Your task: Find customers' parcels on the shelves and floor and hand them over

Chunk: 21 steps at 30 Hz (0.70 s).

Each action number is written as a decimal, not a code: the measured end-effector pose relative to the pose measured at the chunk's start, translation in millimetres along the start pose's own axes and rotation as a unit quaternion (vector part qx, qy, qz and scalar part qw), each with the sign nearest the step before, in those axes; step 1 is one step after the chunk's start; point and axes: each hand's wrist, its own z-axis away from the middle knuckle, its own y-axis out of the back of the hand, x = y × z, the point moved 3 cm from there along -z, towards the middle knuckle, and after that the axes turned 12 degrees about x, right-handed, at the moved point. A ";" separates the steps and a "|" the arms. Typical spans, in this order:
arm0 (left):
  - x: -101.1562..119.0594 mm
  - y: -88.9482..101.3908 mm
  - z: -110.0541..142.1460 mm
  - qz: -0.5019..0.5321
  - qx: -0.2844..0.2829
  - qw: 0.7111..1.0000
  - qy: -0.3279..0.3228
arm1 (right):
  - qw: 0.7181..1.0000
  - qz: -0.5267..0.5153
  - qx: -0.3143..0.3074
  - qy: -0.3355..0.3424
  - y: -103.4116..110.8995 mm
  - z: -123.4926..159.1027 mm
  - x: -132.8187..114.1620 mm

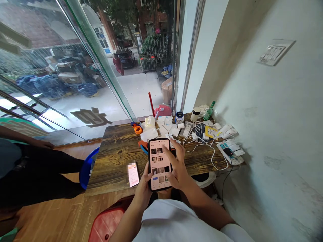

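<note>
The held phone (156,164), upright above the near edge of the desk (113,151), shows rows of picture thumbnails with captions too small to read. Left of this phone, a second phone (134,179) lies on the desk, its pinkish screen lit and partly pixelated. Beyond the held phone stands a dark blue box (179,116) bearing a QR code; its small lettering is unreadable. A yellow packet (211,132) to its right has print too fine to read, and a large character (91,117) is fixed to the glass at its far left.

The left hand (143,183) is wrapped around the held phone's lower left, thumb at the screen's edge. The right hand (179,166) has its fingers spread and curved over the screen, hiding part of its right side; whether a fingertip touches, I cannot tell.

Behind the held phone lie white papers (165,123) and an orange roll (138,129); to its right, tangled white cables (193,130) and a green bottle (209,111).
</note>
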 end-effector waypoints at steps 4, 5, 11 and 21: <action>1.6 -0.3 -1.2 0.016 0.008 1.000 -0.012 | 0.997 -0.034 0.057 -0.032 1.2 9.3 5.1; 2.1 -0.5 -1.3 0.020 0.011 1.000 -0.015 | 0.997 -0.037 0.058 -0.039 0.9 11.1 6.0; 4.5 -2.7 1.1 -0.004 -0.007 1.000 -0.013 | 0.996 -0.049 0.056 -0.054 0.9 12.4 6.7; 3.8 -3.5 -0.4 -0.014 -0.014 1.000 -0.012 | 0.996 -0.044 0.049 -0.054 2.5 4.0 5.8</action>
